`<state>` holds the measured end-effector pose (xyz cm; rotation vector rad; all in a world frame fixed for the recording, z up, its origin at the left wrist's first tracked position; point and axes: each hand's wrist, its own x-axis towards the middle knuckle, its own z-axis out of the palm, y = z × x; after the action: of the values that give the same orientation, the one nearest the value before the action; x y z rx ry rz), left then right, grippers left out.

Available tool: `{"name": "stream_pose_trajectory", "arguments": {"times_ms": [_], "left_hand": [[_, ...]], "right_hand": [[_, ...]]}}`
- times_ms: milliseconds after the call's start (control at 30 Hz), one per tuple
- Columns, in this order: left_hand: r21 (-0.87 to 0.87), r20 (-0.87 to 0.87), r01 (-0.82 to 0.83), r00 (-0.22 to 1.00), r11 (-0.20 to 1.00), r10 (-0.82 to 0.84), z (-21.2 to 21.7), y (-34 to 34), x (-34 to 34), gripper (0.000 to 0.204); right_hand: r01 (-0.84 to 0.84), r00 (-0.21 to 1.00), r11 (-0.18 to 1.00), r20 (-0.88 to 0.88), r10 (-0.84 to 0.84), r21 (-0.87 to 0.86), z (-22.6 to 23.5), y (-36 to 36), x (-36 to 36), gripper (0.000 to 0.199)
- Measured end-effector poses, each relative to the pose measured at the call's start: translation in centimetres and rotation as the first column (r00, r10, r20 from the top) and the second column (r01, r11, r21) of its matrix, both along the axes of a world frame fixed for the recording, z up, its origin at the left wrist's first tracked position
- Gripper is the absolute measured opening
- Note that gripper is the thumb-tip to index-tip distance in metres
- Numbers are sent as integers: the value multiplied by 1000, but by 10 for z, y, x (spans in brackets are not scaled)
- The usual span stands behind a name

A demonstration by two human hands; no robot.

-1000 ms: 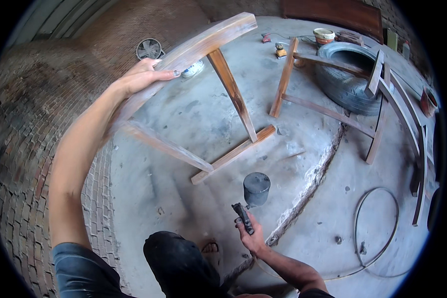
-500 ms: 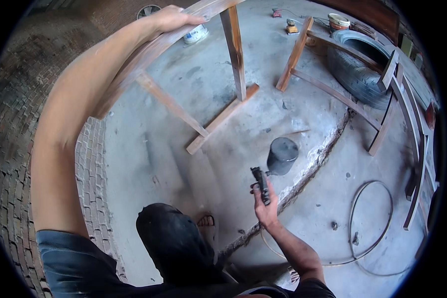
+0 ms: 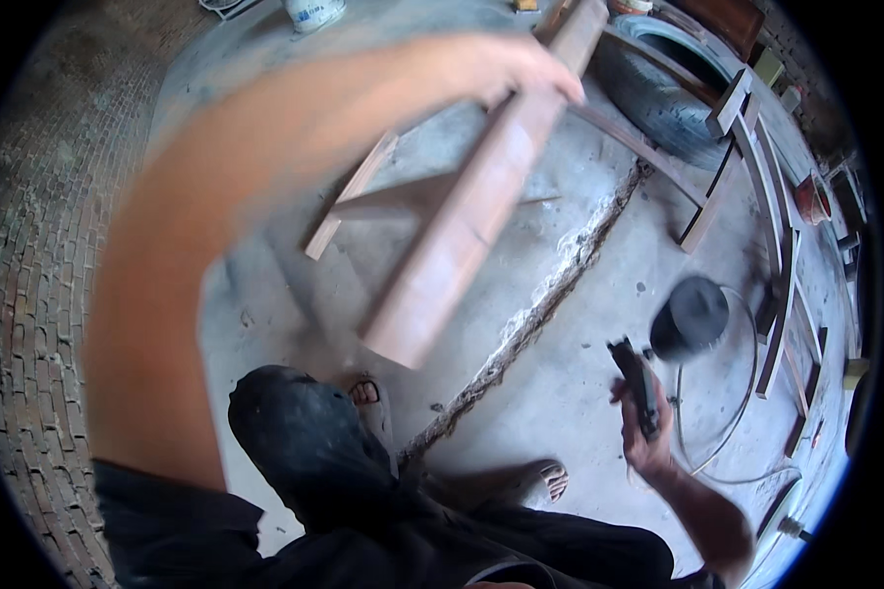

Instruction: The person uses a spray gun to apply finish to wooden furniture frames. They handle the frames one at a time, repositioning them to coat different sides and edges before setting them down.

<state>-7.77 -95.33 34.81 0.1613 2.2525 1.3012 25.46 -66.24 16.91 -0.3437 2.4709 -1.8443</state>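
Observation:
My left hand (image 3: 535,74), slightly blurred, is closed over the far part of a reddish-brown wooden bench (image 3: 467,231). The bench's long plank slants toward me, tilted, and a leg with a foot bar (image 3: 354,196) shows at its left side. Its other legs are mostly hidden behind the plank and my arm. Over to the right, my right hand (image 3: 648,432) is wrapped round a dark spray gun (image 3: 638,388) with a black paint cup (image 3: 692,319) at its side. The gun is apart from the bench.
Another wooden frame (image 3: 697,231) and several curved wooden pieces (image 3: 781,245) stand at the right, near a large tyre (image 3: 648,98). A hose (image 3: 742,432) loops over the concrete floor. A rough crack (image 3: 550,294) crosses it. A white bucket (image 3: 314,12) is at the far left.
My left hand has swung the bench to the right and turned it, so its plank now lies across the middle. My right hand has moved right with the spray gun.

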Motion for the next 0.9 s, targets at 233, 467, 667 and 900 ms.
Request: {"name": "stream_pose_trajectory", "arguments": {"times_ms": [233, 467, 667, 900], "left_hand": [[71, 16, -104, 995, 992, 103, -154, 108, 56, 39], [-248, -102, -58, 994, 967, 34, -295, 157, 81, 65], [-376, -44, -33, 999, 926, 18, -348, 167, 106, 60], [-440, -143, -92, 989, 893, 31, -380, 172, 121, 52]], "right_hand": [[343, 935, 938, 73, -346, 50, -12, 14, 79, 49], [371, 922, 927, 91, -375, 60, -18, 15, 91, 51], [393, 914, 917, 80, -398, 74, -44, 12, 97, 52], [338, 919, 940, 199, -341, 51, -55, 8, 93, 52]]}}
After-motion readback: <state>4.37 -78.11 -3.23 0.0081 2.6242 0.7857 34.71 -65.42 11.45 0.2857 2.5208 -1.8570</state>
